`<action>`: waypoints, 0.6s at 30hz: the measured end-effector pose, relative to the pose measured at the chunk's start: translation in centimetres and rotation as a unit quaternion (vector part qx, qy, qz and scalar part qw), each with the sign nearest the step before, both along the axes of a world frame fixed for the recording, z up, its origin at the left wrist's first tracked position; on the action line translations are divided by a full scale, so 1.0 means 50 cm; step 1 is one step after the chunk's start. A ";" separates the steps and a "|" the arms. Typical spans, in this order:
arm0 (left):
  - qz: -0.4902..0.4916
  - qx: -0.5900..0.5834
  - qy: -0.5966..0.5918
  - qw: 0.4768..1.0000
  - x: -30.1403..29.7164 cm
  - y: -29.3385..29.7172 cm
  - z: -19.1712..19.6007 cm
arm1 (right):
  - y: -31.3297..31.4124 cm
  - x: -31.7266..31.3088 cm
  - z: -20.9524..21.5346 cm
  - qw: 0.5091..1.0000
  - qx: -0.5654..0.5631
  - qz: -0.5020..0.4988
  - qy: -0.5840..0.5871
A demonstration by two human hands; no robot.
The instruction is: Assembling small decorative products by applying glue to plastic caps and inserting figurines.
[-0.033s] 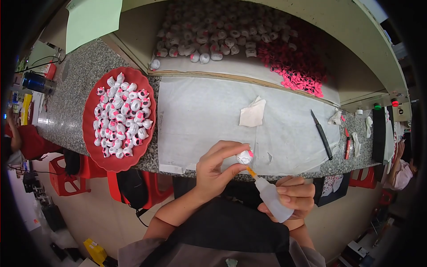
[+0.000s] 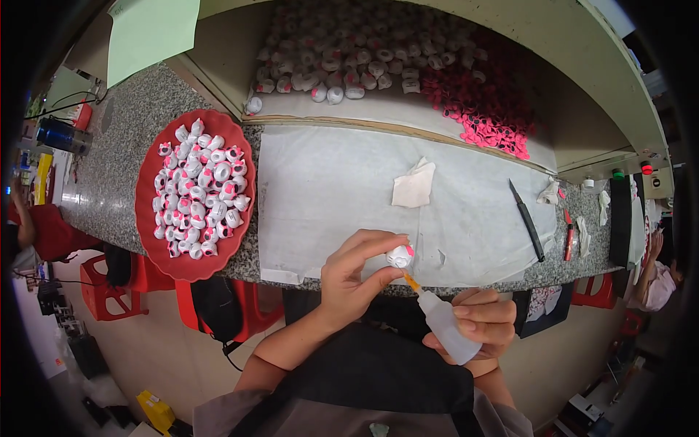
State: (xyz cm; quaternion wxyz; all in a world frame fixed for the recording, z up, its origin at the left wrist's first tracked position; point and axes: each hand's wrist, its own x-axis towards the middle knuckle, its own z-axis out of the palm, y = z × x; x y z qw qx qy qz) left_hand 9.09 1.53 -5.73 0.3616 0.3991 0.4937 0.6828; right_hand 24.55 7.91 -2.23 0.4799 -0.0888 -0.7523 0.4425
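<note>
Between thumb and fingers, my left hand [image 2: 354, 273] pinches a small white and pink figurine head [image 2: 400, 256] above the table's near edge. My right hand [image 2: 480, 324] is wrapped round a translucent white squeeze bottle [image 2: 449, 328], tilted up to the left. Its amber nozzle [image 2: 412, 282] points at the underside of the figurine head, close to my left thumb; whether it touches cannot be made out. To the left, a red scalloped tray [image 2: 145, 211] holds many similar white and pink pieces.
White paper [image 2: 328, 189] covers the worktop, with a crumpled tissue [image 2: 413, 183] on it. A black craft knife [image 2: 526, 220] and a red pen-like tool [image 2: 568, 237] lie at the right. Behind, a shelf [image 2: 408, 108] carries white heads and bright pink pieces [image 2: 495, 135]. Red stools [image 2: 113, 291] stand below.
</note>
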 end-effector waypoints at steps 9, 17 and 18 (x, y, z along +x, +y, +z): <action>0.018 0.006 -0.020 1.000 -0.005 0.002 -0.006 | 0.023 -0.005 0.003 0.999 0.041 -0.017 -0.024; 0.116 0.005 -0.080 0.990 -0.041 0.007 -0.016 | 0.227 -0.020 -0.035 0.968 -0.083 -0.087 -0.219; 0.118 0.009 -0.076 0.990 -0.042 0.007 -0.014 | 0.249 -0.037 -0.045 0.965 -0.145 -0.093 -0.198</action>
